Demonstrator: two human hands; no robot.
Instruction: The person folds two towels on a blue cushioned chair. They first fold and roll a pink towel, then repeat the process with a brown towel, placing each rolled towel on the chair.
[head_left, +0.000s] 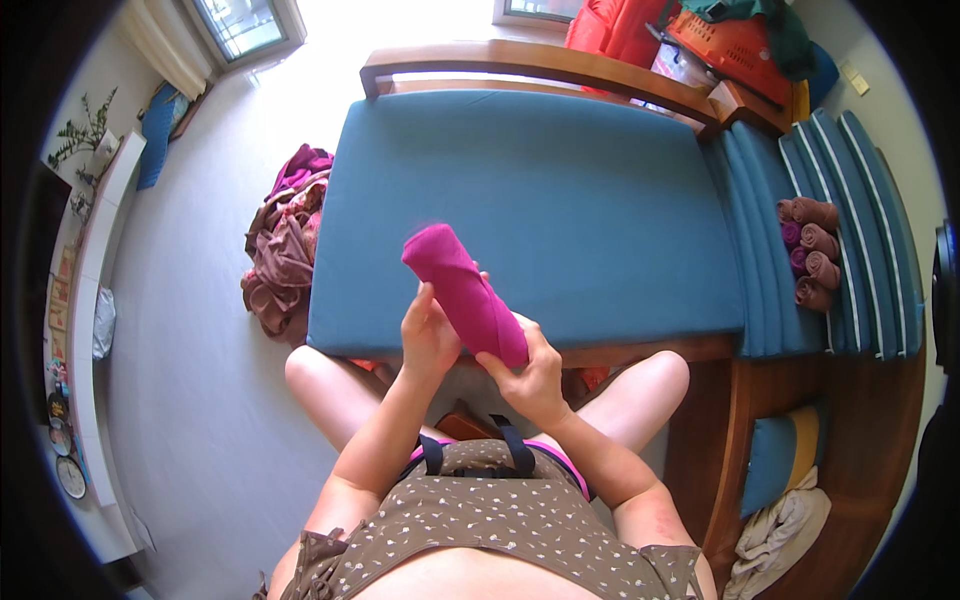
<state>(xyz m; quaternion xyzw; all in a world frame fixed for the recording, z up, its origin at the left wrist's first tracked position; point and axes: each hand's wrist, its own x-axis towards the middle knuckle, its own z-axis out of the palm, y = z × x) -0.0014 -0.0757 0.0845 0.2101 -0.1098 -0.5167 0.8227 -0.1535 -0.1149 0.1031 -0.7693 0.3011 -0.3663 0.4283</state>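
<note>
A tightly rolled magenta cloth (466, 294) is held between both hands, slanting over the near edge of a blue seat cushion (540, 195). My left hand (431, 330) supports the roll from below at its middle, with some fingers hidden behind it. The lower right end sits in the grip of my right hand (534, 375), thumb on the near side. At the right, brown rolled cloths (819, 240) and purple rolled cloths (792, 235) lie grouped on the sofa's blue cushions (772, 300).
A heap of loose brown and magenta cloths (285, 251) lies against the cushion's left side. Wooden armrest (540, 60) bounds the far edge; an orange basket (727, 49) stands behind it. At lower right are a blue pillow (771, 457) and a cream cloth (780, 532).
</note>
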